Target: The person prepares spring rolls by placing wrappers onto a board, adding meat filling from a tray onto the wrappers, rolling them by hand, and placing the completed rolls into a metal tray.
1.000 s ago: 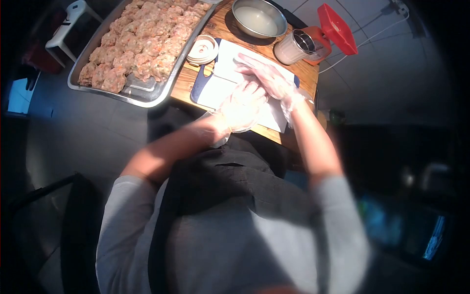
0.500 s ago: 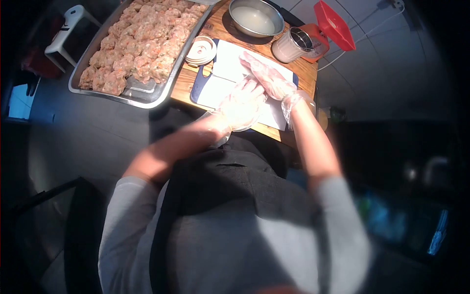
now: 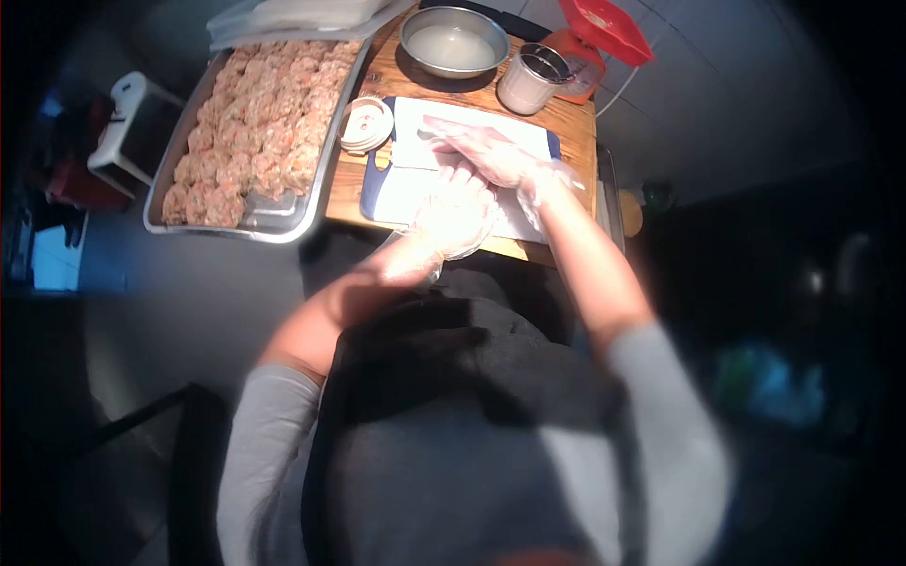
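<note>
Both my hands wear clear plastic gloves over a cutting board (image 3: 376, 193) with dark blue edges and a white surface or sheet (image 3: 415, 184) on it. My left hand (image 3: 457, 209) lies at the near side of the board, palm down, fingers stretched forward and bright with glare. My right hand (image 3: 491, 156) is laid flat across the board just beyond, its fingers straight and pointing left, close to or touching the left fingertips. Whether anything lies beneath the hands is hidden. A stack of round whitish discs or lids (image 3: 366, 124) sits at the board's left corner.
Left of the wooden table (image 3: 382, 68), a metal tray (image 3: 316, 203) holds many meat patties, with clear plastic (image 3: 311, 21) over its far end. Behind the board stand a bowl of whitish liquid (image 3: 453, 47), a cup (image 3: 528, 85) and a red scale (image 3: 604, 28). A white stool (image 3: 127, 123) stands left.
The view has shifted, bringing the plastic over the tray's far end into sight. My right hand lies flatter across the board; my left hand stays in nearly the same place on it.
</note>
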`<state>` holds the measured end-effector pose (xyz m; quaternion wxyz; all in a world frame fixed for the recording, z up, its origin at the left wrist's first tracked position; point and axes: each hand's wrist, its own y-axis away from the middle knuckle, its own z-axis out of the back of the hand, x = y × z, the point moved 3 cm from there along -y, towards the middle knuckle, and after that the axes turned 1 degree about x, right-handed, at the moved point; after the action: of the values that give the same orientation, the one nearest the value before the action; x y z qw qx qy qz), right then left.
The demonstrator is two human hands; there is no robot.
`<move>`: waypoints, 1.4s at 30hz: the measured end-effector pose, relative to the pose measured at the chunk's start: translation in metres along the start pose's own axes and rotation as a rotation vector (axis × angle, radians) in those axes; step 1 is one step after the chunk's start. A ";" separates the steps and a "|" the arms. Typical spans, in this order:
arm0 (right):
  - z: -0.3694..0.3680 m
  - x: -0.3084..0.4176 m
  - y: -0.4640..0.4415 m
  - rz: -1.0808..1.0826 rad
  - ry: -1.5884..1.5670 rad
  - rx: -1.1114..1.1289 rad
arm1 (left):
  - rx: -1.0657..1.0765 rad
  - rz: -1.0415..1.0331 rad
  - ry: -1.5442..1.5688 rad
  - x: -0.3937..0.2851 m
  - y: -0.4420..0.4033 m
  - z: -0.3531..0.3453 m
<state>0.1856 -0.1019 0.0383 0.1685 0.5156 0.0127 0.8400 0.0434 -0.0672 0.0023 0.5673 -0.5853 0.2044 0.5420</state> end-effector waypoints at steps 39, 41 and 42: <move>-0.019 -0.040 0.108 0.096 0.577 -0.472 | 0.079 -0.310 -0.754 0.013 0.001 0.035; -0.025 -0.033 0.109 0.427 0.681 -0.672 | 0.036 -0.041 -0.419 0.034 -0.002 0.037; -0.029 -0.030 0.110 0.597 0.728 -0.761 | 0.010 0.060 -0.298 0.036 -0.004 0.038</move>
<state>0.1429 -0.2103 0.0200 0.0831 0.0796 -0.3771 0.9190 0.0429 -0.0187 -0.0182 0.5777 -0.4891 0.1383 0.6386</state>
